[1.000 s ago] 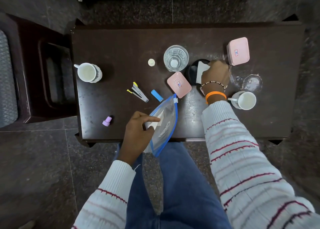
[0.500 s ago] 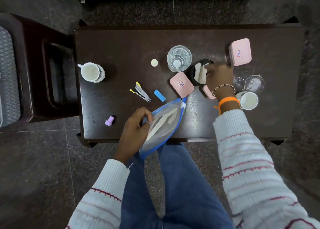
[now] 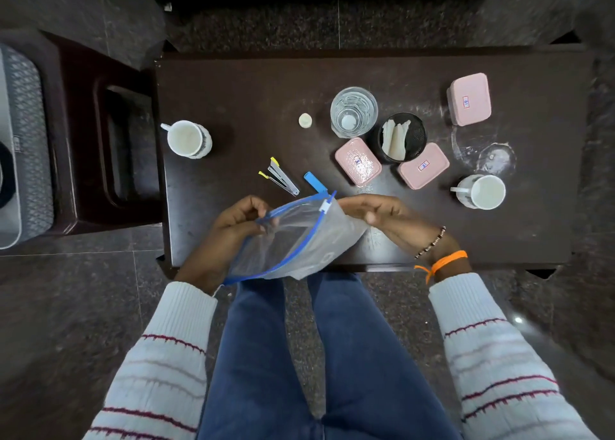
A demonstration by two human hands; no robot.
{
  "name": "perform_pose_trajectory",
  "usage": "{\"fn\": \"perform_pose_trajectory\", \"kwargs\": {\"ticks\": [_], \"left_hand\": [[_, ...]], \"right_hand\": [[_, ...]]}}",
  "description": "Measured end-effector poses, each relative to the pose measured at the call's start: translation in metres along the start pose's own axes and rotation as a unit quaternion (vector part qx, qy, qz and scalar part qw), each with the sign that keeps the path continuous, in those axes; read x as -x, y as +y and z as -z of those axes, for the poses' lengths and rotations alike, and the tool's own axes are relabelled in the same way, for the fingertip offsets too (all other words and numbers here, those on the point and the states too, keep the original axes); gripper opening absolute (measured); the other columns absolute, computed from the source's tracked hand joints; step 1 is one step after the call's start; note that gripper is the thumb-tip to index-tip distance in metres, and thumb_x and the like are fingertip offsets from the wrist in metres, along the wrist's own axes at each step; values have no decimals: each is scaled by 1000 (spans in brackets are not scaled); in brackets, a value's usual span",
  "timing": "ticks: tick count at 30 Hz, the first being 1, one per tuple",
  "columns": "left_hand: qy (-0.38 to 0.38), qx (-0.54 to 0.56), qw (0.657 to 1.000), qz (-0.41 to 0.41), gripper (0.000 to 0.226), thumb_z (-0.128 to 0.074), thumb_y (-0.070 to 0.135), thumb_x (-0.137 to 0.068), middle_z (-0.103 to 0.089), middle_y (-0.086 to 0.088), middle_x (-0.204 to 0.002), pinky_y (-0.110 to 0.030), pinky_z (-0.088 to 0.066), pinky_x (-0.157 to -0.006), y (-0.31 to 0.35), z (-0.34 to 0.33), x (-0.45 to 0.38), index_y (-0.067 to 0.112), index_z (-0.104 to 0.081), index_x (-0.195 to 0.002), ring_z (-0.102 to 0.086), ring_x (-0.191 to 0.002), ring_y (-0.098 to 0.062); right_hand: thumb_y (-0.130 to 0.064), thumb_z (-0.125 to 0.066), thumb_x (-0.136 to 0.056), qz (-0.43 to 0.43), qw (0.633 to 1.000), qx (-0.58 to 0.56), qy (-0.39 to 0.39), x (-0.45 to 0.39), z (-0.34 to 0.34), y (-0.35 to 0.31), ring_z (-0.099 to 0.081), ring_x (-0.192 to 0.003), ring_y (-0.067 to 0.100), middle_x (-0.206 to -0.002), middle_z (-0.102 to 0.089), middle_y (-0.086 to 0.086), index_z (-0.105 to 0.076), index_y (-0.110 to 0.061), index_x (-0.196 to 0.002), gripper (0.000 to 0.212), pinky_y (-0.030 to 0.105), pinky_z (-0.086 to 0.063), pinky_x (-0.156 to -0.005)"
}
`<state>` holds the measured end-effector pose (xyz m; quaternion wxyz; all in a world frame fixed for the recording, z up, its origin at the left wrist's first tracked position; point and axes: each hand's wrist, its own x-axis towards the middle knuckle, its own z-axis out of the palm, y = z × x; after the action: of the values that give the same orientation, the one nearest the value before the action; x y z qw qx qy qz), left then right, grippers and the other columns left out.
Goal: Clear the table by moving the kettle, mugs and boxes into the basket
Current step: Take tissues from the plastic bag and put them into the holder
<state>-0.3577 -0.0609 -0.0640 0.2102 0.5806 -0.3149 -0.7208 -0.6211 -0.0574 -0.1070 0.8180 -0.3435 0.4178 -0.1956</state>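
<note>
My left hand [image 3: 238, 221] pinches the blue zip edge of a clear plastic pouch [image 3: 293, 240] at the table's near edge. My right hand [image 3: 376, 211] holds the pouch's other end by the white slider. Three pink boxes lie on the dark table [image 3: 253, 93]: one at the centre [image 3: 357, 161], one beside it [image 3: 423, 165], one far right [image 3: 468, 99]. A white mug [image 3: 188, 139] stands at the left, another mug [image 3: 482, 191] at the right. A grey basket [image 3: 23, 146] sits at the far left edge of view.
A glass tumbler [image 3: 353, 111], a black mesh cup with white strips [image 3: 402, 136], a stapler [image 3: 279, 176], a blue item [image 3: 314, 181], a small white cap [image 3: 305, 120] and a clear glass lid [image 3: 492, 158] lie on the table. A dark chair [image 3: 109, 140] stands on the left.
My right hand left the black mesh cup and came back to the pouch, now holding its slider end. The third pink box is uncovered. The left hand keeps holding the pouch.
</note>
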Motion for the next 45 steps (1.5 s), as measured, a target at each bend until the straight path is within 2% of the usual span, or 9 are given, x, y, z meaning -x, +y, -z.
{"fn": "perform_pose_trajectory", "kwargs": {"ticks": [6,9,16,21,27,31,36,39,45], "left_hand": [[25,179,980,80,21,-32,14,-98,-67,6,-71,-15,-51,-52,-6,10,1,16,-51,-89,-64,-58,-7],[23,299,948,108,55,-30,55,-86,-72,-2,-94,-30,-56,-73,-13,16,4,15,-65,-101,-69,-84,-17],[39,311,944,107,73,-30,61,-77,-64,-6,-122,-41,-39,-104,-32,-1,4,15,-47,-131,-57,-117,-23],[203,37,976,65,46,-49,7,-94,-68,-5,-97,-22,-52,-78,-51,5,2,19,-36,-137,-67,-82,-10],[110,-60,992,17,64,-49,-25,-78,-53,-4,-126,-13,-52,-72,-65,18,7,23,-53,-120,-56,-107,-15],[98,-65,992,42,62,-60,-24,-72,-53,-1,-120,-15,-53,-79,-74,17,9,9,-53,-126,-54,-100,-17],[182,-140,971,74,14,-63,8,-86,-59,24,-72,-48,-50,-90,-85,19,10,-4,-69,-89,-54,-87,-14],[198,-189,959,74,33,-59,19,-89,-36,23,-66,-42,-47,-80,-87,17,7,-10,-60,-74,-46,-72,-4],[260,-211,937,97,20,-54,22,-92,-45,6,-96,-27,-33,-77,-94,3,-9,6,-57,-81,-46,-82,-16]], "right_hand": [[1,-62,-83,-38,991,111,71,-14,-13,8,-50,-77,10,-81,-57,7,-60,11,-85,11,22,-41,-72],[-2,-55,-88,-24,990,17,141,-19,-21,10,-51,-80,17,-84,-58,11,-56,17,-92,19,24,-40,-69],[6,-60,-83,-12,956,-28,291,-34,-42,19,-57,-54,-3,-62,-65,-10,-57,-16,-79,23,16,-48,-60],[16,-62,-76,-22,942,15,333,-35,-47,30,-50,-43,-7,-46,-54,-10,-34,-17,-109,55,6,-42,-50],[19,-61,-71,-27,957,179,227,-23,-47,31,-48,-77,4,-103,-54,3,-55,-9,-126,61,-1,-41,-70],[12,-68,-70,-69,946,253,191,-21,-44,32,-49,-96,8,-111,-55,0,-56,-10,-128,63,-11,-31,-71],[-8,-66,-82,-101,918,302,236,-24,-41,35,-48,-78,14,-83,-57,7,-70,2,-85,11,6,-33,-59],[-14,-54,-91,-124,920,260,265,-28,-39,44,-40,-66,14,-66,-42,-1,-46,-14,-55,37,23,-29,-61],[-11,-50,-93,-129,914,213,319,-35,-47,56,-46,-82,16,-91,-52,4,-53,-1,-102,14,21,-30,-67]]}}
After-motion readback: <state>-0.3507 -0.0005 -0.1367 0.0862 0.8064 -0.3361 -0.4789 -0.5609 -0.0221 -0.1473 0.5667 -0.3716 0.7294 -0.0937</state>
